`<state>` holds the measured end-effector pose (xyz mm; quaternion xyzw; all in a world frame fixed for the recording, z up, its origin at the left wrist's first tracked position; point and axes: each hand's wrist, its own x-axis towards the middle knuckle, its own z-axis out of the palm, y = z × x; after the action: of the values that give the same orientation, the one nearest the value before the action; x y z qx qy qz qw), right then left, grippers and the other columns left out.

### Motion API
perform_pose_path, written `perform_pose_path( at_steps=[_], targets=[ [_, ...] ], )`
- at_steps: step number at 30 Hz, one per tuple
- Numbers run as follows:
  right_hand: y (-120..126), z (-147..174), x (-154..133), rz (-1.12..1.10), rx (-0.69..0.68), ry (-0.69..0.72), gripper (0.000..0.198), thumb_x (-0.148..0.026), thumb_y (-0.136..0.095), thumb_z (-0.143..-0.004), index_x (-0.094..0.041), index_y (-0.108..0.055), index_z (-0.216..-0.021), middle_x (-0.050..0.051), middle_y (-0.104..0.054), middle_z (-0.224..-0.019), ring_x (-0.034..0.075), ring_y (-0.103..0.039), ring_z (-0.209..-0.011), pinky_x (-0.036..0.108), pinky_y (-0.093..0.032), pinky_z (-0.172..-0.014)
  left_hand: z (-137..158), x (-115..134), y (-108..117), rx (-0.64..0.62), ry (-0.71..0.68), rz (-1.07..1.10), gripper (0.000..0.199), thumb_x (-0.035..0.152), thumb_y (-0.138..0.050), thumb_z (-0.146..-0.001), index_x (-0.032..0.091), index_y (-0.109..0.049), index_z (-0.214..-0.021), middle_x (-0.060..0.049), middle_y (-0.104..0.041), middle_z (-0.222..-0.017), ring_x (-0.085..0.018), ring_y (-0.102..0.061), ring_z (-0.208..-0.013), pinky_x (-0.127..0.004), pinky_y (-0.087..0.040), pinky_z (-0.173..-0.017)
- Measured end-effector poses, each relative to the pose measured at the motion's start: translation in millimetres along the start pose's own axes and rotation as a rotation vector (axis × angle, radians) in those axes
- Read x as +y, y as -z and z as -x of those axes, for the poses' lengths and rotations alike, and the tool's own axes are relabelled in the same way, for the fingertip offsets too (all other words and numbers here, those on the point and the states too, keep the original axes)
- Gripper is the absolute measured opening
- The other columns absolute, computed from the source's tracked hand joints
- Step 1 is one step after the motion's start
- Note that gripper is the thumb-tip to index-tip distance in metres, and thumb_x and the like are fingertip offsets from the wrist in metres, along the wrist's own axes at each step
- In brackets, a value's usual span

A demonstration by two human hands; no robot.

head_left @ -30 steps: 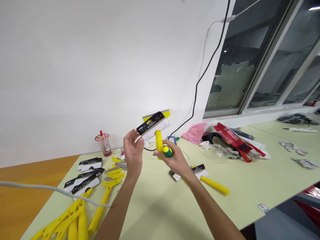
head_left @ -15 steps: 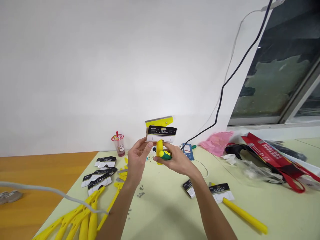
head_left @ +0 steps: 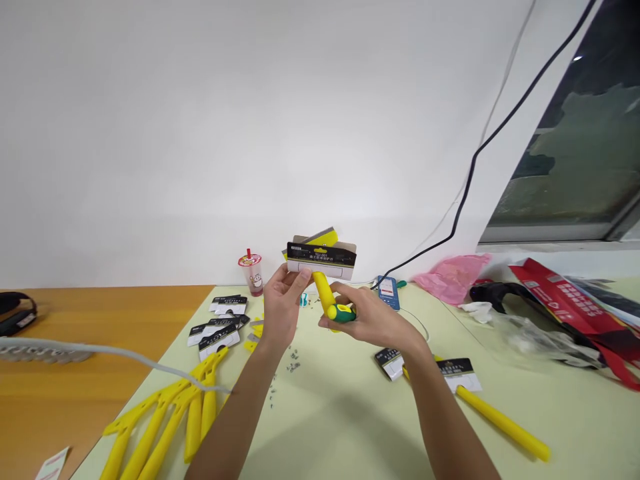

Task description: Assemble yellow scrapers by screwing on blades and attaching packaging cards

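Note:
In the head view my left hand [head_left: 283,303] is closed on a black-and-white packaging card [head_left: 323,260], its thumb pressed on the card's lower edge. A yellow scraper passes through the card: its handle [head_left: 324,293] points towards me, and its bladed head [head_left: 325,236] shows tilted behind the card. Curled round a green and yellow screwdriver [head_left: 344,313], my right hand [head_left: 373,317] is beside the handle's end. Whether its fingers also grip the handle is hidden.
Yellow scraper handles [head_left: 165,407] and more cards [head_left: 220,337] lie at left, near small screws [head_left: 294,360]. A drink cup [head_left: 251,273] stands by the wall. At right are a carded scraper [head_left: 503,423], a phone [head_left: 389,293], a pink bag [head_left: 450,272] and a red bag [head_left: 565,300].
The card has turned to face me more squarely and come down over the scraper's head, which now tilts more. The handle's end has swung right and down. My view has shifted left.

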<state>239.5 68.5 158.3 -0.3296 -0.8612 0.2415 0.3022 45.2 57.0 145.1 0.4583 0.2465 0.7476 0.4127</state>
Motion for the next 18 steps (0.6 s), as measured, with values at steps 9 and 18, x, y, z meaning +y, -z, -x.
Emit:
perform_pose_path(
  at_steps=[9,18],
  targets=[
    [3.6,0.7,-10.9,-0.117,0.098,0.049,0.025,-0.049,-0.074,-0.099,-0.029,-0.081,-0.112,0.005,-0.082,-0.124,0.028,-0.077,-0.109,0.04,-0.057,-0.096,1.8,1.8,-2.5,0.037,0.067,0.088,0.037,0.038,-0.095,-0.083,0.023,-0.07,-0.107,0.0,-0.081,-0.094,-0.021,-0.081,-0.095,-0.042,-0.063,-0.103],
    [-14.7,-10.4,-6.6,-0.355,0.272,-0.016,0.039,-0.058,-0.074,-0.096,-0.023,-0.079,-0.114,0.005,-0.08,-0.099,0.027,-0.073,-0.09,0.036,-0.059,-0.077,6.5,-2.1,-12.1,-0.006,0.136,0.071,0.039,0.047,-0.089,-0.088,0.024,-0.068,-0.11,-0.005,-0.081,-0.11,-0.026,-0.076,-0.118,-0.044,-0.057,-0.11]
  ],
)
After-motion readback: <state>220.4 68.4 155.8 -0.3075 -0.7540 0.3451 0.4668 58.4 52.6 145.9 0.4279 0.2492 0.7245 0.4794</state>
